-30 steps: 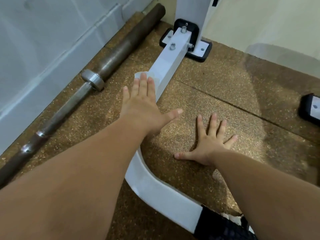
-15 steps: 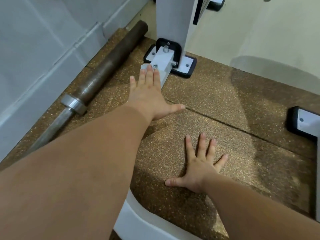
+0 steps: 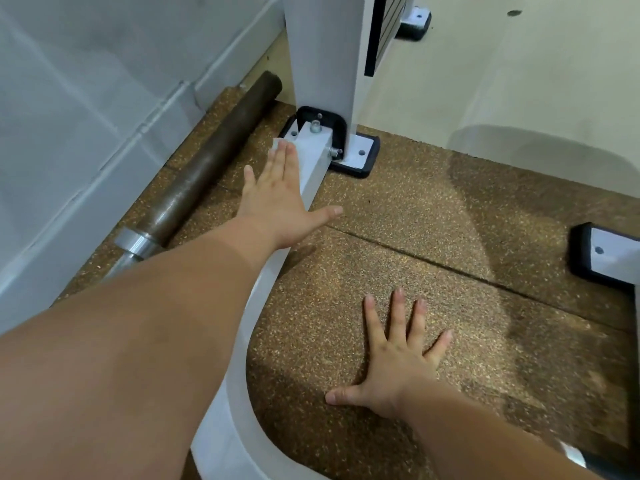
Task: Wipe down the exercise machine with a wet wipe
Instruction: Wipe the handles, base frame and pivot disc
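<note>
Since the wet wipe (image 3: 278,144) is only pinned beneath flat fingertips and not gripped, it could be caught on the bolt (image 3: 315,126) standing just ahead of those fingertips, where the frame bar (image 3: 313,166) of the exercise machine runs into the black bracket (image 3: 325,114). If the stroke were carried further forward, a torn or bunched wipe would be the likely result, and the fingertips might be knocked against the upright post (image 3: 322,57) just beyond. Because a corner of the wipe juts past the bar's edge on the little-finger side, it might also be dragged off the bar and onto the floor mat (image 3: 415,216), where grit would be picked up. The left hand (image 3: 277,199) is laid flat along the top of the bar, with its fingers straight and pressed together and its thumb stretched away to the right over the mat. Nothing is clasped by it; the wipe is merely pressed down, and little of it can be seen beyond the fingertips. The right hand (image 3: 394,362) is spread wide, palm down on the mat, nearer the person and to the right of the left hand; nothing is held by it, and support appears to be taken through it. A barbell (image 3: 207,168) lies to the left of the left hand, apart from it.
</note>
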### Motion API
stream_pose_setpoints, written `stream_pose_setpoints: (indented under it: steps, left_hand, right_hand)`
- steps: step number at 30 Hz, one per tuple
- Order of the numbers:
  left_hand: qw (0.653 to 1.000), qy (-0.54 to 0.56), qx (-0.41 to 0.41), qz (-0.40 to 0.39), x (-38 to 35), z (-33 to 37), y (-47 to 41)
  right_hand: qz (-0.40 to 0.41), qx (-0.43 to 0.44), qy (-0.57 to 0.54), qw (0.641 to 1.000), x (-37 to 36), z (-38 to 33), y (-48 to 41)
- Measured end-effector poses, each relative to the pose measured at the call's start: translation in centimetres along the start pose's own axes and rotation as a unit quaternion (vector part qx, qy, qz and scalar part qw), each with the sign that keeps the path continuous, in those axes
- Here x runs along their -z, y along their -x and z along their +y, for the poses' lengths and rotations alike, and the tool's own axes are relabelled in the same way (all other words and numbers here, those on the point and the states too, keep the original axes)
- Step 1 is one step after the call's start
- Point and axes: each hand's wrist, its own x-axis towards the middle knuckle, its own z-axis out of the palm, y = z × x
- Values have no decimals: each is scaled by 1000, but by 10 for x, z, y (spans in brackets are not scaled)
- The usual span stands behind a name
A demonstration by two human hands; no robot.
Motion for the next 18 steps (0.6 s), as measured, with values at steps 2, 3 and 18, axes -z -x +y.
stream_pose_setpoints:
  steps: [2, 3, 18]
  left_hand:
    - [1000, -11, -11, 8, 4, -1, -10]
    - [999, -22, -20, 13, 7, 0, -16]
    - [961, -234, -140, -45, 30, 20, -42]
  right_hand:
    - [0, 1, -2, 1000, 0, 0, 0]
    - [0, 3, -3, 1000, 0, 0, 0]
    - [-2, 5, -17, 1000, 0, 1, 0]
